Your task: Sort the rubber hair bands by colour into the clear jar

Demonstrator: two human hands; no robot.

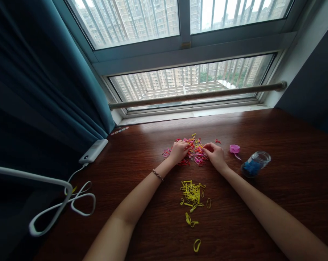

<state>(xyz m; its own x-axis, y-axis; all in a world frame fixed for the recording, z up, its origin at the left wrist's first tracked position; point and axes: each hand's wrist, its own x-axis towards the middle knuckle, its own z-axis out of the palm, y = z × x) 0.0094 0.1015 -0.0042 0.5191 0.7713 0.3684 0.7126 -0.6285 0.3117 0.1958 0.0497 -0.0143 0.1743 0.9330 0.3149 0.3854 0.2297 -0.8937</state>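
Note:
A mixed pile of pink, red and yellow small rubber bands [199,159] lies on the dark wood table. My left hand [179,150], a bracelet on its wrist, rests on the left part of that pile with its fingers curled together. At the pile's right edge, my right hand [215,155] has thumb and forefinger pinched together. Whatever is at the fingertips of either hand is too small to make out. Closer to me, between my forearms, is a heap of yellow rubber bands [192,194]. A few yellow bands [189,219] and one single yellow band [197,245] lie nearer still.
To the right are a clear glass jar [257,162] with blue contents, apparently tilted, and a pink ring-shaped item [234,149]. A white power bank [93,151] with a cable [83,203] sits at left by the blue curtain [93,90]. Behind the table [297,152] is a window.

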